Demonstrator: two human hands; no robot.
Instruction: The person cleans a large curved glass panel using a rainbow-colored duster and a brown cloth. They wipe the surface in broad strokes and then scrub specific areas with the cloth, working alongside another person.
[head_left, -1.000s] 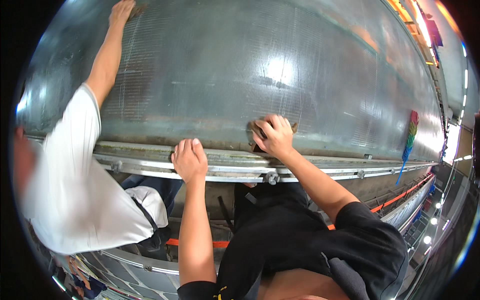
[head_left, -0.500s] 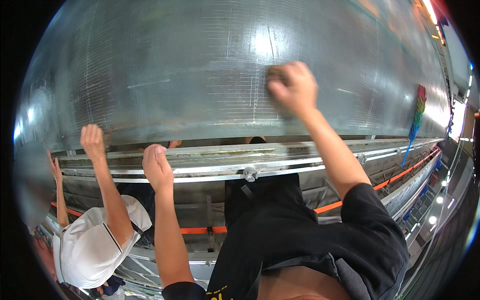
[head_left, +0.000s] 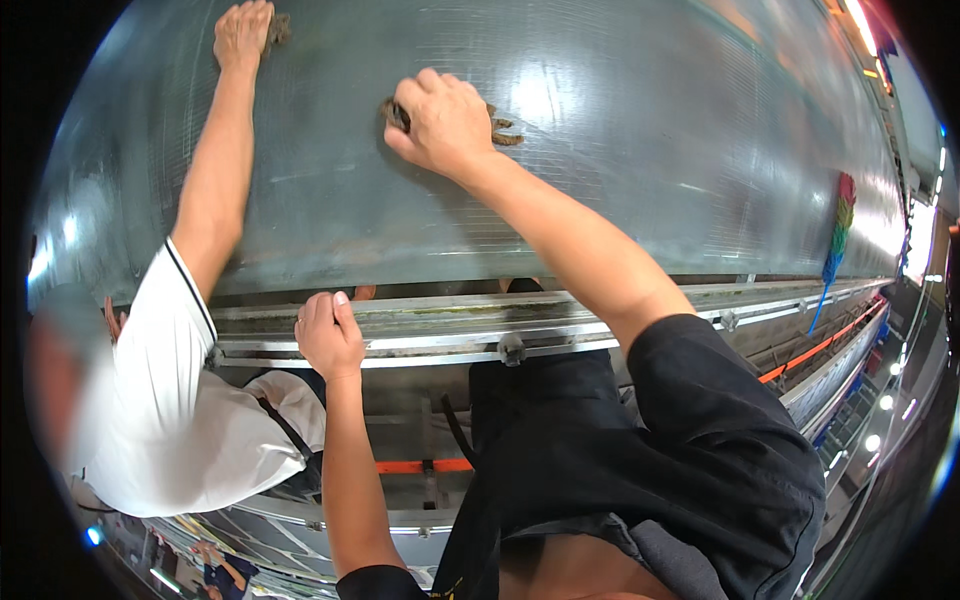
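Observation:
My right hand [head_left: 446, 122] is out over a wide, shiny grey surface [head_left: 620, 140] marked with fine lines. Its fingers close over a brown rag-like wad [head_left: 508, 133], which pokes out on both sides of the hand and presses against the surface. The wad's exact material cannot be made out. Nearer to me, my left hand [head_left: 330, 332] is curled onto the metal rail [head_left: 440, 347] along the near edge, fingers bent over its top.
To my left, a co-worker in a white shirt [head_left: 170, 420] reaches across the same surface, a hand [head_left: 243, 35] on a similar brown wad [head_left: 278, 33]. A rainbow-coloured duster [head_left: 838, 230] lies at the right near edge. An orange bar [head_left: 820, 345] runs below the rail.
My right hand has swept left and slightly farther out with the wad. The co-worker's hand has moved from the near edge to far across the surface. My left hand stays at the rail.

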